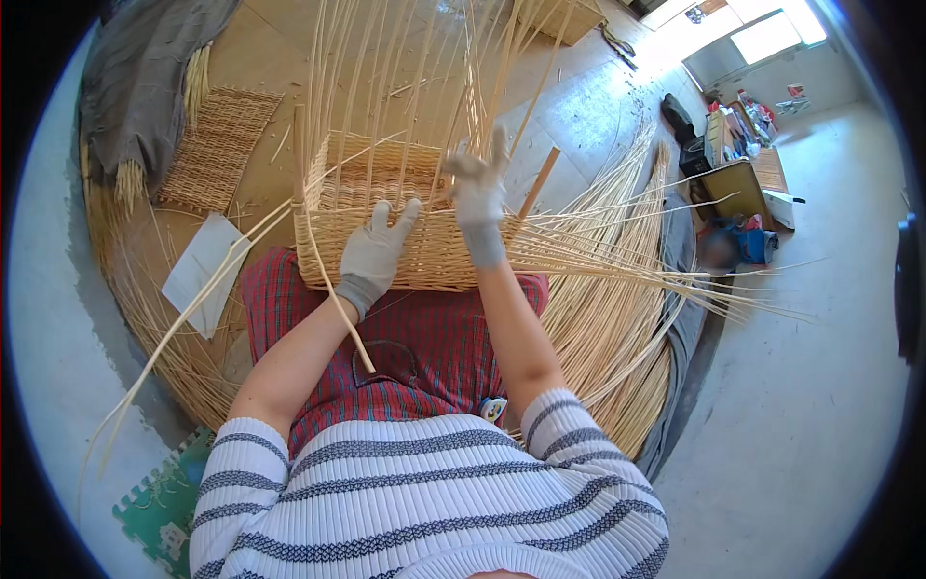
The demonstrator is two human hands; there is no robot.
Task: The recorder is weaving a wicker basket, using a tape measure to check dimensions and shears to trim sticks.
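A rectangular wicker basket rests across my lap, its near wall woven and tall bare stakes rising from it. My left hand, in a pale glove, grips the near wall at the rim, thumb and a finger showing on either side of a stake. Above the right part of the basket is my right hand, also gloved and raised among the stakes; motion smears its fingers. A loose wicker rod hangs down the front, beside my left wrist. Long weaver ends stick out to the right.
A big bundle of wicker rods lies on grey cloth at the right. A woven mat and a white sheet are on the left floor. At the far right stands a cabinet with clutter. A green foam mat lies lower left.
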